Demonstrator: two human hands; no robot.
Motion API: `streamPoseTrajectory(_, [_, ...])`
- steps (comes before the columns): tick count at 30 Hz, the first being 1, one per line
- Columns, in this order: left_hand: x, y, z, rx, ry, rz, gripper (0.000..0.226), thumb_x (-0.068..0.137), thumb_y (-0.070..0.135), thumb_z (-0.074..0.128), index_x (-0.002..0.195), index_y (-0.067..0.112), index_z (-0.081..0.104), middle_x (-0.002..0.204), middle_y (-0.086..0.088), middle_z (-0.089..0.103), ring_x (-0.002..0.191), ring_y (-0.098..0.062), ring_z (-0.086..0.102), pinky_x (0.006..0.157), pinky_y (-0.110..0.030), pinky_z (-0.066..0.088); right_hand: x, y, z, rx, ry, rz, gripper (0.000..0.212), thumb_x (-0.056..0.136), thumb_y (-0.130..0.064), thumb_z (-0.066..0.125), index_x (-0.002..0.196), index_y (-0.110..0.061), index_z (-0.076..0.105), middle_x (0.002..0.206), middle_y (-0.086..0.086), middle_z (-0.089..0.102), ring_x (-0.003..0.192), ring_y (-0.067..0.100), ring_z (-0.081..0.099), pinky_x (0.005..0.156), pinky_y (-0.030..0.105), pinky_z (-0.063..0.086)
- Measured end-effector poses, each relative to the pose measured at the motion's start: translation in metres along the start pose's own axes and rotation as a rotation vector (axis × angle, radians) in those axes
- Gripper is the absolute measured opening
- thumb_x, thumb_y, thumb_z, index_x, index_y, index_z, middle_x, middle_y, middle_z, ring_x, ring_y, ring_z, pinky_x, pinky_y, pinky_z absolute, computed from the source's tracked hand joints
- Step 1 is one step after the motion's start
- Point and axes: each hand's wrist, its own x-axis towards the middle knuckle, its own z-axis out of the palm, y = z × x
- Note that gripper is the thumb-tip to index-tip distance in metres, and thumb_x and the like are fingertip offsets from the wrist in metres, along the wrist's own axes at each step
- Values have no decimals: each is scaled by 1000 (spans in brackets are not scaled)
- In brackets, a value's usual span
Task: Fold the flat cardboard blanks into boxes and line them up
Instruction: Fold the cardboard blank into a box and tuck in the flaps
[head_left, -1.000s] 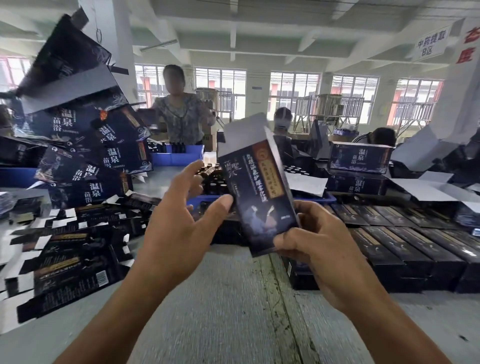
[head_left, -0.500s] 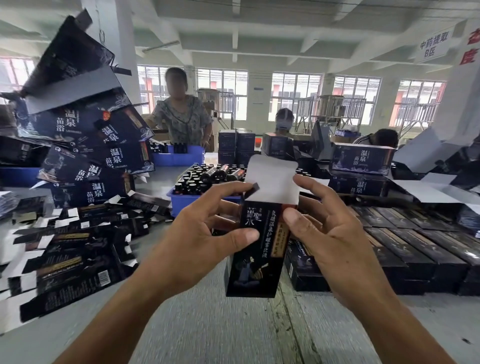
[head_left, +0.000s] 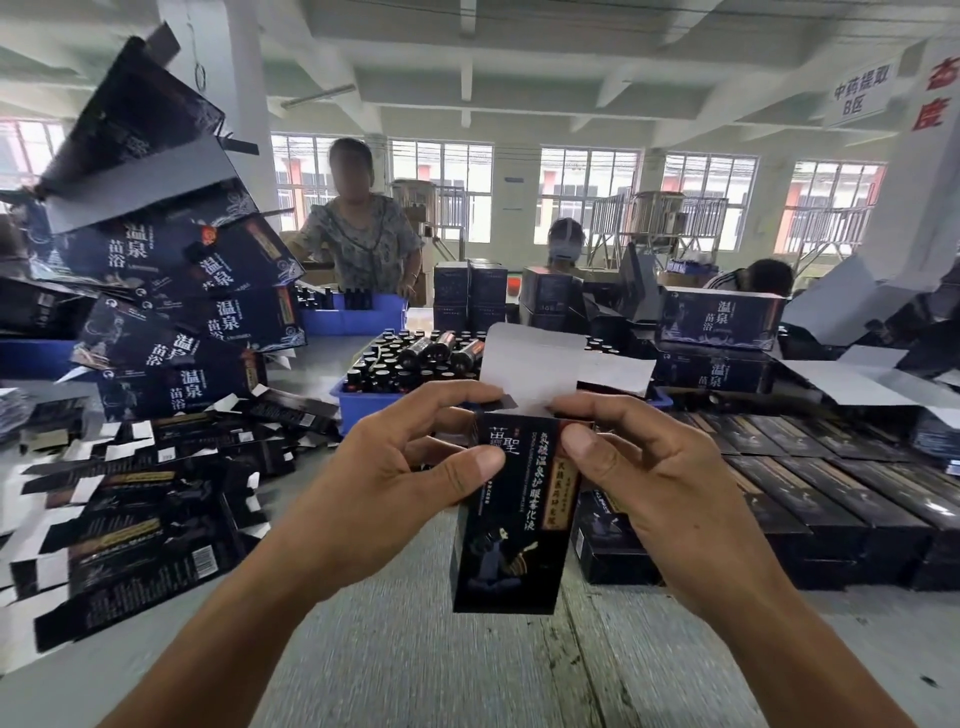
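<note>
- A heap of flat blanks (head_left: 130, 499) is spread over the table (head_left: 415, 649) on the left, with large dark cartons (head_left: 171, 291) stacked crookedly behind it.
- Folded boxes (head_left: 810, 499) are laid in rows on the right, just beside the held box.
- A blue crate (head_left: 363, 402) of dark bottles (head_left: 410, 358) is seen straight behind the hands; a second blue crate (head_left: 353, 317) is set farther back, where a person (head_left: 363, 239) is standing.
- The box (head_left: 511, 525) is held upright above the table, between both hands, its white top flap (head_left: 530, 358) raised and open.
- The box's upper left edge is pinched by the left hand (head_left: 395, 483), thumb on the front face, fingers curled behind.
- The upper right corner is gripped by the right hand (head_left: 660, 499), thumb on the front and index finger laid across the top rim.
</note>
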Motion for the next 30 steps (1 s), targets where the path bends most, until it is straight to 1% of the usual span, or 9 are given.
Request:
streamPoseTrajectory(3, [-1, 1, 0, 1, 7, -3, 34, 78, 40, 71, 111, 48, 66, 113, 9, 71, 97, -16, 71, 74, -24, 58, 0, -1, 2, -72, 35, -34, 29, 79, -46, 68, 107, -44, 72, 133, -29, 59, 109, 0, 66, 85, 17, 56])
streamPoseTrajectory(6, [1, 1, 0, -15, 27, -7, 34, 78, 37, 71, 110, 46, 67, 111, 9, 70, 96, -18, 71, 73, -27, 60, -1, 0, 3, -40, 37, -56, 36, 80, -42, 71, 114, -48, 61, 131, -20, 64, 110, 8, 68, 89, 33, 57])
streamPoseTrajectory(10, [1, 2, 0, -5, 7, -11, 33, 82, 35, 69, 113, 46, 66, 114, 10, 70, 99, -18, 71, 74, -28, 61, 0, -2, 0, -84, 35, -52, 48, 76, -45, 71, 118, -61, 55, 122, -26, 66, 107, -1, 66, 76, 15, 57])
streamPoseTrajectory(13, [1, 0, 0, 4, 1, -11, 34, 83, 35, 68, 114, 48, 65, 116, 12, 70, 100, -16, 72, 72, -26, 60, -1, -1, -2, -118, -8, -46, 41, 76, -51, 69, 116, -52, 64, 114, -21, 71, 106, 3, 68, 76, 17, 57])
streamPoseTrajectory(16, [1, -1, -1, 9, 6, -6, 35, 84, 34, 68, 116, 48, 65, 116, 11, 71, 100, -15, 72, 72, -26, 60, -1, 0, 0, -66, -5, -51, 32, 83, -51, 68, 114, -43, 69, 110, -14, 74, 105, 6, 69, 82, 10, 52])
streamPoseTrajectory(19, [0, -1, 0, 5, 5, -7, 36, 84, 34, 69, 117, 47, 64, 117, 12, 71, 100, -14, 72, 71, -24, 59, 1, 3, 1, -62, 42, -22, 30, 84, -53, 65, 111, -41, 71, 110, -9, 74, 107, 10, 69, 91, 32, 57])
streamPoseTrajectory(21, [0, -1, 2, -4, 4, -14, 36, 83, 33, 70, 116, 47, 63, 116, 14, 72, 100, -13, 72, 71, -24, 59, 2, 5, 0, -66, 67, 0, 33, 81, -54, 67, 110, -40, 72, 109, -8, 75, 105, 11, 70, 94, 39, 56])
streamPoseTrajectory(26, [1, 0, 4, -73, 34, -27, 37, 78, 29, 75, 109, 42, 61, 113, 8, 74, 95, -17, 74, 67, -22, 57, 3, 5, -2, -38, 90, 4, 32, 79, -50, 71, 109, -38, 74, 108, -5, 76, 104, 14, 71, 94, 44, 55])
streamPoseTrajectory(30, [1, 2, 3, -74, 52, -24, 46, 76, 28, 76, 114, 44, 58, 110, 7, 75, 93, -17, 75, 64, -20, 56, 2, 4, -3, -43, 97, -3, 31, 78, -49, 71, 106, -38, 76, 105, -6, 77, 101, 15, 72, 91, 42, 56])
